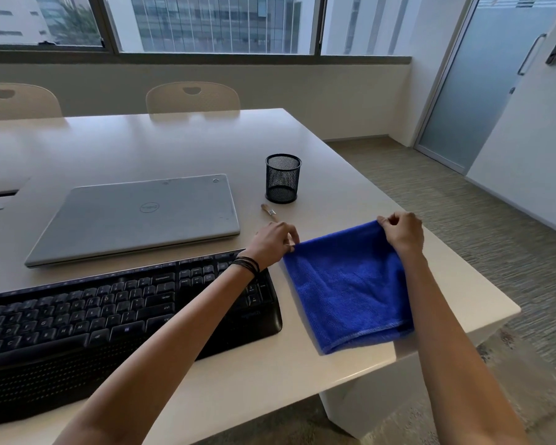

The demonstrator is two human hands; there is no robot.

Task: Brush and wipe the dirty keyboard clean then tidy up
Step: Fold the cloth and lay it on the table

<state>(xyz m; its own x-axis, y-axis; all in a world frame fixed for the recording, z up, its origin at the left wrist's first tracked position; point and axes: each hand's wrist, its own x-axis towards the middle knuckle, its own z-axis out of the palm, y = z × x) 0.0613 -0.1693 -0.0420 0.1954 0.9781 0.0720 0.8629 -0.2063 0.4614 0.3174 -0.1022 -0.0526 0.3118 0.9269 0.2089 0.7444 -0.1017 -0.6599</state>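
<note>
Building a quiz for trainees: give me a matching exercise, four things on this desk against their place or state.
1 blue cloth; 2 brush; 3 laptop; 4 mesh cup.
A shut, behind the keyboard; B standing upright; C pinched by left hand and right hand; D lying flat near the cup.
Pairs: 1-C, 2-D, 3-A, 4-B.

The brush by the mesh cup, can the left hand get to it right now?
Probably yes. The brush lies on the table just beyond the left hand, nothing between them. But that hand is pinching a corner of the blue cloth and would have to let go first.
</note>
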